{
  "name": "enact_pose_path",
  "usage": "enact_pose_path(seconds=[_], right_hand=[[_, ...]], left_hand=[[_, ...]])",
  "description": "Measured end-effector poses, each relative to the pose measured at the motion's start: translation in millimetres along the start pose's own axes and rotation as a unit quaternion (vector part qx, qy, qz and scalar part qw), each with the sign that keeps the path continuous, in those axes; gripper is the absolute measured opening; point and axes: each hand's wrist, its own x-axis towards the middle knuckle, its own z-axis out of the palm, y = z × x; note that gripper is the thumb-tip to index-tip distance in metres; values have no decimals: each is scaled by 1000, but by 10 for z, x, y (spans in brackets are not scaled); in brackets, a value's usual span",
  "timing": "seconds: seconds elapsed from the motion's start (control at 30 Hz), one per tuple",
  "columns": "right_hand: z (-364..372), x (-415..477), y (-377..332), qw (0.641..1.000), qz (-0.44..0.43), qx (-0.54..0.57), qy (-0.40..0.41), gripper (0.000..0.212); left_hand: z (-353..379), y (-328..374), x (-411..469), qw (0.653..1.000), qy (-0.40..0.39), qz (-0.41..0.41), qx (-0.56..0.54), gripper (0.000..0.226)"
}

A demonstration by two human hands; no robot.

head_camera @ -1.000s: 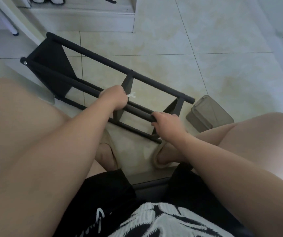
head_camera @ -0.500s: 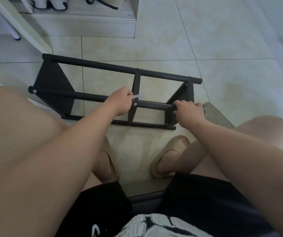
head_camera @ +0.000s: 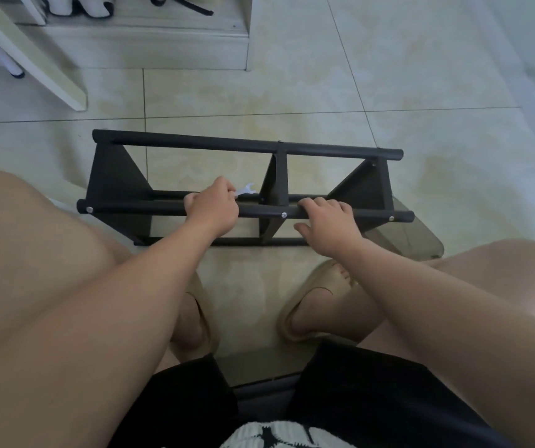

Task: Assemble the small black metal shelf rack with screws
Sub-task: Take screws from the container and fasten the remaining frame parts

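The black metal rack (head_camera: 195, 145) lies lengthwise on the tiled floor in front of my knees, with three triangular side plates joined by round bars. Silver screw heads (head_camera: 283, 215) show along the near bar, one at each plate. My left hand (head_camera: 213, 210) grips the near bar left of the middle plate and also holds a small white wrench (head_camera: 246, 190), which sticks out to the right. My right hand (head_camera: 327, 223) lies over the same bar between the middle and right plates, fingers curled over it, thumb underneath.
A translucent plastic box (head_camera: 421, 242) sits on the floor just behind the rack's right end. My feet in beige slippers (head_camera: 319, 291) are close below the rack. A white furniture leg (head_camera: 33, 59) and a low step (head_camera: 162, 46) with shoes stand at the far left.
The rack has swung from a diagonal to lie straight across in front of me. My right hand slid along the near bar; my left hand kept hold of the bar and the wrench.
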Motion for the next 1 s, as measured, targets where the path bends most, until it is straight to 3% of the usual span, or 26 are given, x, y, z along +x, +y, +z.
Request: enact_pose_path(seconds=[0.07,0.27,0.43,0.53,0.77,1.0], right_hand=[[3,-28,-21,1000,14,-1,9,37],[-96,-112,-33,997,20,37,-69,28],[-151,-157,-49,994,30,43,-98,32],[-146,-129,-56,993,24,68,-90,49],[-108,114,-161,995,-64,78,13,111],[-78,409,-92,988,-151,-10,-36,131]], left_hand=[[13,6,-24,1000,0,-4,-2,16],[30,-7,-124,999,-31,-38,21,16],[32,-15,-179,997,-46,-49,30,17],[29,-26,-169,998,-41,-37,26,16],[11,53,-104,996,-55,-49,57,16],[-53,177,-50,981,-121,-93,121,23]])
